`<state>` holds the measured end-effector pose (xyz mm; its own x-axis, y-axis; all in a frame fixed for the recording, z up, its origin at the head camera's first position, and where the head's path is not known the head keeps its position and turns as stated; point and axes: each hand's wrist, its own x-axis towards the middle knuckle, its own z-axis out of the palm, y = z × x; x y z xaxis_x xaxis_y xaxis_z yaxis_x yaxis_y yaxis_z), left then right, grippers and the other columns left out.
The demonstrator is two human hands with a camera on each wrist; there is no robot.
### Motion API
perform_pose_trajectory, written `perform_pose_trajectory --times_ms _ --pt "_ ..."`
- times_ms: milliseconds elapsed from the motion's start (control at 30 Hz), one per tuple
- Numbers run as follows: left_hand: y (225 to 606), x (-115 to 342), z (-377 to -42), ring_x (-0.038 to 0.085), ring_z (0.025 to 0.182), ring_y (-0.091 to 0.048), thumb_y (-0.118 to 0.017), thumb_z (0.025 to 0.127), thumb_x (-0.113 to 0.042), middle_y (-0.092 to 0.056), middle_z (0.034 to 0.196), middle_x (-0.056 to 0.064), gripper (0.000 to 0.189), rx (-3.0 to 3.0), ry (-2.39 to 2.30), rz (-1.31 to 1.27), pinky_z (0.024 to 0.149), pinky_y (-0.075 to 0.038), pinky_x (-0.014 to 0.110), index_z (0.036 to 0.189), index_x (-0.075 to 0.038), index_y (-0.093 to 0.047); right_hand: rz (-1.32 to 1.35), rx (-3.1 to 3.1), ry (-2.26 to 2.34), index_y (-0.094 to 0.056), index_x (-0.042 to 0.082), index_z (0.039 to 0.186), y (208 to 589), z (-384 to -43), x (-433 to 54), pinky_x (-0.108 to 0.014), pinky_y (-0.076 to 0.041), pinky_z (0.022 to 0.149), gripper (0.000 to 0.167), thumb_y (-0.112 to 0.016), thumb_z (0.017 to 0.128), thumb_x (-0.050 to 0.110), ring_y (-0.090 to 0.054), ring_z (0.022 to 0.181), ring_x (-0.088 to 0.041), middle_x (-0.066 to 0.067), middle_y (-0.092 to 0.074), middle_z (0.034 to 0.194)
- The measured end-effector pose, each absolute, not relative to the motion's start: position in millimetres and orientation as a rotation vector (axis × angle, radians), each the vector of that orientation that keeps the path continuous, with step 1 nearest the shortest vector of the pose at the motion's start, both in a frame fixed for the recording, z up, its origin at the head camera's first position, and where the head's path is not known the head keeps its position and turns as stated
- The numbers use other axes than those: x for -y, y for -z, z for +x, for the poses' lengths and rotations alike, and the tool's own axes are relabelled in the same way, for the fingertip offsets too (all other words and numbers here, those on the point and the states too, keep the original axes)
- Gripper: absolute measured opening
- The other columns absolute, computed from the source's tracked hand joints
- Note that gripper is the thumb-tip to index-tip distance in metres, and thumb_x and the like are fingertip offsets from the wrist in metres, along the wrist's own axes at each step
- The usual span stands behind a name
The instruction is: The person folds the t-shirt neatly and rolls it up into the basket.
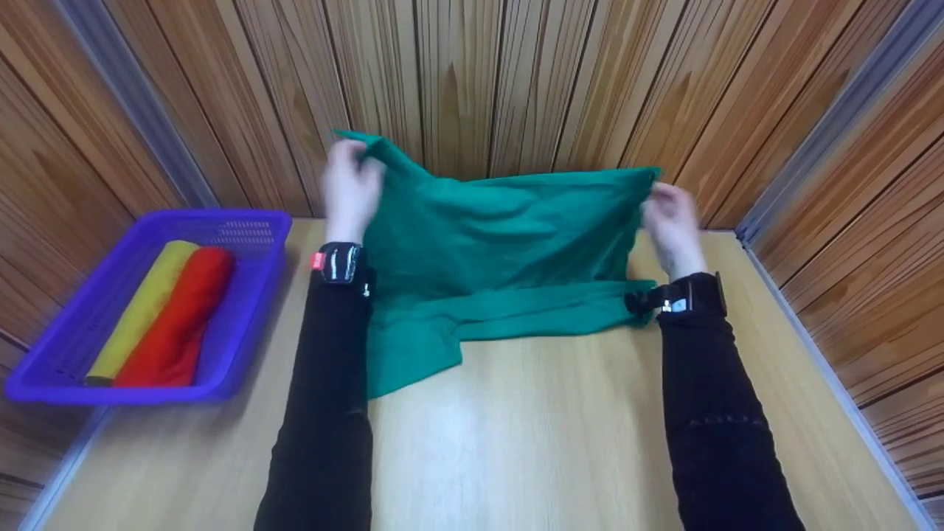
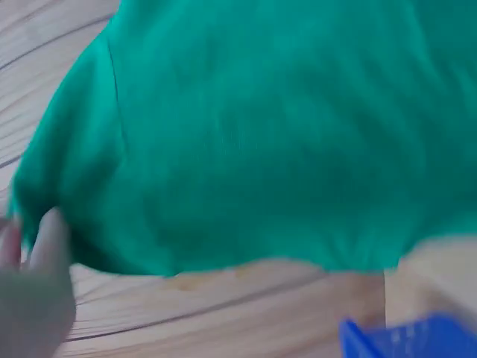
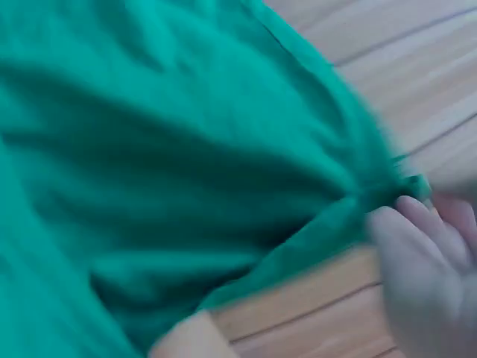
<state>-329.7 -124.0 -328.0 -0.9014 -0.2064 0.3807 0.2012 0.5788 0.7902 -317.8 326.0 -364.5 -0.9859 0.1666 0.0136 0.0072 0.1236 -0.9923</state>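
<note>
A green T-shirt [image 1: 509, 228] hangs stretched between both hands, its upper part lifted against the wooden wall and its lower part lying folded on the table. My left hand [image 1: 352, 188] pinches its upper left corner, and a sleeve-like flap rests on the table below. At the upper right corner, my right hand [image 1: 672, 221] pinches the cloth. A seam runs down the T-shirt [image 2: 246, 134] in the left wrist view, near the left hand [image 2: 37, 291]. In the right wrist view, folds gather toward the fingers of the right hand [image 3: 428, 261].
At the left stands a purple basket [image 1: 254, 310], holding a yellow rolled cloth [image 1: 144, 310] and a red rolled cloth [image 1: 181, 317] side by side. Wood-panelled walls [image 1: 461, 88] border the light wooden table [image 1: 501, 428] at the back and both sides.
</note>
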Motion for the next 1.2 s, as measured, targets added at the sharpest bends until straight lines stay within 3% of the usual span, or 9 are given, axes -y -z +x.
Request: perform_pose_trajectory --times_ms 67,133,200,267,467,600,733,900,1200 --pt "338.6 126.2 -330.4 0.041 0.13 -0.044 -0.058 0.097 -0.009 -0.012 0.16 0.025 0.069 2.6 1.189 -0.087 0.101 -0.043 0.045 0.156 -0.007 -0.022 0.019 2.527 -1.878 -0.024 0.005 0.154 372.3 -317.6 -323.9 -0.044 -0.022 0.117 0.055 -0.046 0.105 0.016 -0.023 0.145 -0.033 -0.018 -0.022 0.159" --pt "352.8 130.0 -328.9 0.047 0.137 -0.033 -0.057 0.097 -0.009 0.013 0.16 0.026 0.082 2.805 1.127 -0.153 0.106 -0.038 0.051 0.159 -0.012 -0.003 0.181 2.754 -1.767 -0.022 0.002 0.155 381.1 -316.1 -321.5 -0.051 -0.015 0.117 0.058 -0.046 0.105 0.02 -0.016 0.147 -0.037 -0.02 -0.016 0.161" --pt "368.8 134.1 -326.7 0.05 0.138 -0.03 -0.055 0.098 -0.008 0.015 0.159 0.027 0.082 2.926 1.098 -0.142 0.107 -0.035 0.054 0.159 -0.014 -0.001 0.24 2.9 -1.674 -0.032 0.0 0.151 390.7 -314.6 -319.5 -0.056 -0.016 0.116 0.054 -0.049 0.105 0.024 -0.021 0.145 -0.04 -0.022 -0.023 0.158" --pt "383.7 138.5 -324.0 0.049 0.142 -0.02 -0.052 0.1 -0.008 0.008 0.159 0.029 0.075 2.987 1.071 -0.142 0.113 -0.025 0.056 0.159 -0.009 -0.006 0.26 2.999 -1.582 -0.04 -0.002 0.147 399.9 -313.0 -318.9 -0.057 -0.018 0.115 0.052 -0.05 0.104 0.026 -0.026 0.143 -0.041 -0.023 -0.031 0.155" --pt "416.8 151.3 -316.5 0.044 0.143 -0.023 -0.05 0.101 -0.013 -0.023 0.156 0.03 0.061 3.042 1.019 -0.177 0.116 -0.017 0.053 0.154 0.003 -0.022 0.256 3.15 -1.25 -0.052 -0.005 0.136 422.0 -306.7 -325.1 -0.057 -0.027 0.11 0.044 -0.051 0.104 0.024 -0.04 0.133 -0.042 -0.027 -0.048 0.141" --pt "434.9 157.8 -313.7 0.044 0.135 -0.038 -0.054 0.099 -0.012 -0.042 0.145 0.03 0.05 3.002 1.026 -0.186 0.113 -0.027 0.052 0.143 0.009 -0.041 0.228 3.175 -1.148 -0.055 -0.007 0.131 432.0 -302.9 -335.1 -0.057 -0.032 0.107 0.04 -0.051 0.103 0.022 -0.046 0.126 -0.043 -0.029 -0.053 0.134" --pt "448.9 162.5 -311.4 0.043 0.112 -0.056 -0.059 0.095 -0.009 -0.061 0.118 0.028 0.03 2.947 0.982 -0.145 0.097 -0.042 0.053 0.119 0.009 -0.061 0.17 3.163 -1.141 -0.055 -0.008 0.13 440.1 -299.9 -344.9 -0.057 -0.033 0.107 0.038 -0.052 0.103 0.019 -0.047 0.125 -0.044 -0.03 -0.053 0.133" --pt "456.3 165.2 -307.7 0.031 0.077 -0.053 -0.059 0.09 -0.006 -0.055 0.079 0.012 0.01 2.932 0.932 -0.094 0.07 -0.043 0.044 0.082 0.0 -0.06 0.103 3.127 -1.13 -0.054 -0.009 0.13 445.5 -297.5 -349.2 -0.058 -0.032 0.107 0.036 -0.052 0.102 0.014 -0.046 0.126 -0.046 -0.032 -0.051 0.134" --pt "461.8 159.1 -295.9 0.028 0.074 -0.053 -0.066 0.086 -0.009 -0.054 0.076 0.007 0.012 3.013 0.768 -0.138 0.066 -0.044 0.044 0.078 -0.005 -0.06 -0.075 3.097 -0.73 -0.053 -0.007 0.133 457.7 -298.2 -356.9 -0.061 -0.032 0.105 0.041 -0.056 0.097 0.012 -0.044 0.126 -0.048 -0.032 -0.05 0.135"
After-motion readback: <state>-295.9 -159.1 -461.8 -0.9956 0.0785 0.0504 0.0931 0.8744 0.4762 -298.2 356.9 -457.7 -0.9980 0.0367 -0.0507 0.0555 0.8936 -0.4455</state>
